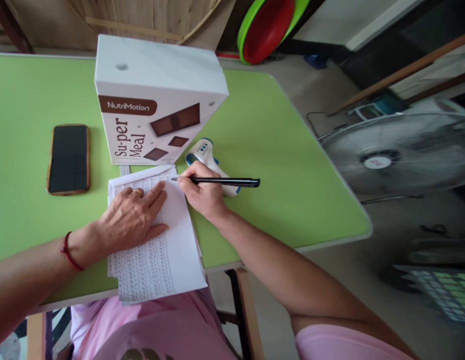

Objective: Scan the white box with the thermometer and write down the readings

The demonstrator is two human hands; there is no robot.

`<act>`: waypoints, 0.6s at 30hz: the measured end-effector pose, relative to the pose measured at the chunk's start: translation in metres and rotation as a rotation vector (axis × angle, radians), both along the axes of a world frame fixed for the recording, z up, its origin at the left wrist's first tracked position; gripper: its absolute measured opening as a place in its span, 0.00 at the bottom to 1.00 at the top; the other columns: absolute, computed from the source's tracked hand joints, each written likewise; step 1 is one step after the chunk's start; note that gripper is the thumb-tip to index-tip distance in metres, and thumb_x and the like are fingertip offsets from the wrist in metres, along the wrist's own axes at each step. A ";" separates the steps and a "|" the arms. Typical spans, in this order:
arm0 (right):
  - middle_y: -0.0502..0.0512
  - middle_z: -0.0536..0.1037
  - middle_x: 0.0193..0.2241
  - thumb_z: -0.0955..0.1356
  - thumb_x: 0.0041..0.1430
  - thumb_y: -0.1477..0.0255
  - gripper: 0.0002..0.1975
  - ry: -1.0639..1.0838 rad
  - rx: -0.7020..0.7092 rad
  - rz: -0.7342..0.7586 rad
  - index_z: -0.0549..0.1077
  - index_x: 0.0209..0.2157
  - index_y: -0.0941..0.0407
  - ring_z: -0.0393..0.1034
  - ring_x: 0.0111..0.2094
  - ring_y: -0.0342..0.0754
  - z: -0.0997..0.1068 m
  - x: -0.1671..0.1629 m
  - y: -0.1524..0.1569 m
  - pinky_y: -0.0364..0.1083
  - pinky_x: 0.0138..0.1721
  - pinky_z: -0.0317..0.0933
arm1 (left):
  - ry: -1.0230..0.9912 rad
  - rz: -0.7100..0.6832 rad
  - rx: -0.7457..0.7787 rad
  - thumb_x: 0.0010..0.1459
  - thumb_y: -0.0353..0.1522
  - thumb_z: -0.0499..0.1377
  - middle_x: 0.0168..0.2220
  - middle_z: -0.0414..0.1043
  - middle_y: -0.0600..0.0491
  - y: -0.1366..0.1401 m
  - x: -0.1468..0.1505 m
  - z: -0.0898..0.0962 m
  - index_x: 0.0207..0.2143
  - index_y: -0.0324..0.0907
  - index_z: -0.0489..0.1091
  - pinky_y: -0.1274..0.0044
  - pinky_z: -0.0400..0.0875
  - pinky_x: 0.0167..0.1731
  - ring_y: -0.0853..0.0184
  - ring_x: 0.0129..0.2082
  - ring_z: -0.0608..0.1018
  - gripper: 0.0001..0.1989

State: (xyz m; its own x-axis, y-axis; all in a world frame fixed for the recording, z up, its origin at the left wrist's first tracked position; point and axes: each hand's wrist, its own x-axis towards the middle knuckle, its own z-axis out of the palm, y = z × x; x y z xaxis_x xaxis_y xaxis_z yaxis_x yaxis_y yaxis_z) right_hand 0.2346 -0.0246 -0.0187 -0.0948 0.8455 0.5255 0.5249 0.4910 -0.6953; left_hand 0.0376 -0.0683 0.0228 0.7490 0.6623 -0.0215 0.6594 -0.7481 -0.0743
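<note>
My right hand [204,192] grips a black pen [232,182], its tip at the upper right of the written lines on the paper. The sheets of paper [175,255] carry dense handwriting and hang a little over the table's near edge. Flat on them lies my left hand [136,215], fingers spread, a ring on one finger and a red bracelet at the wrist. A white and blue infrared thermometer [202,152] lies just behind my right hand, partly hidden by it. Beyond the paper stands a white box [160,100] labelled NutriMotion Su-per Meal.
A phone [69,159] in a brown case lies left of the box on the green table [285,165]. Right of the table stands a fan [378,160]. Green and red basins [268,30] are behind the table. A wooden chair part [249,315] shows below.
</note>
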 end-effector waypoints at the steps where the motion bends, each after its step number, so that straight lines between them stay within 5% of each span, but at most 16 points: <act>1: 0.43 0.65 0.16 0.65 0.53 0.74 0.10 -0.007 -0.001 -0.007 0.59 0.22 0.52 0.58 0.18 0.40 0.000 0.000 0.000 0.42 0.21 0.55 | -0.001 0.002 -0.005 0.64 0.44 0.53 0.63 0.59 0.38 0.000 0.000 0.000 0.58 0.33 0.63 0.65 0.68 0.35 0.57 0.35 0.76 0.28; 6: 0.44 0.66 0.17 0.65 0.54 0.74 0.09 -0.008 0.011 -0.010 0.60 0.22 0.52 0.59 0.19 0.40 -0.001 0.000 -0.002 0.43 0.21 0.56 | -0.013 0.016 -0.028 0.63 0.44 0.54 0.63 0.59 0.37 0.001 0.001 0.000 0.58 0.34 0.63 0.66 0.67 0.36 0.57 0.36 0.76 0.27; 13: 0.48 0.71 0.25 0.67 0.56 0.74 0.05 -0.056 0.308 -0.045 0.66 0.34 0.52 0.64 0.24 0.42 0.010 0.008 -0.010 0.45 0.25 0.61 | -0.057 -0.031 0.046 0.63 0.44 0.54 0.61 0.62 0.37 -0.001 0.000 -0.004 0.55 0.31 0.64 0.63 0.71 0.34 0.57 0.34 0.76 0.27; 16: 0.50 0.72 0.28 0.67 0.56 0.78 0.09 -0.191 0.443 0.018 0.68 0.37 0.51 0.67 0.28 0.44 0.019 0.010 -0.011 0.45 0.27 0.62 | -0.309 -0.053 0.043 0.65 0.36 0.51 0.50 0.71 0.40 0.006 -0.004 -0.003 0.45 0.34 0.67 0.67 0.71 0.30 0.62 0.31 0.75 0.14; 18: 0.51 0.71 0.29 0.67 0.56 0.78 0.08 -0.307 0.472 0.053 0.71 0.36 0.51 0.67 0.30 0.45 0.024 0.009 -0.013 0.46 0.28 0.61 | -0.681 0.026 0.084 0.64 0.32 0.50 0.40 0.69 0.46 0.017 -0.010 -0.004 0.39 0.39 0.63 0.71 0.69 0.30 0.64 0.33 0.73 0.06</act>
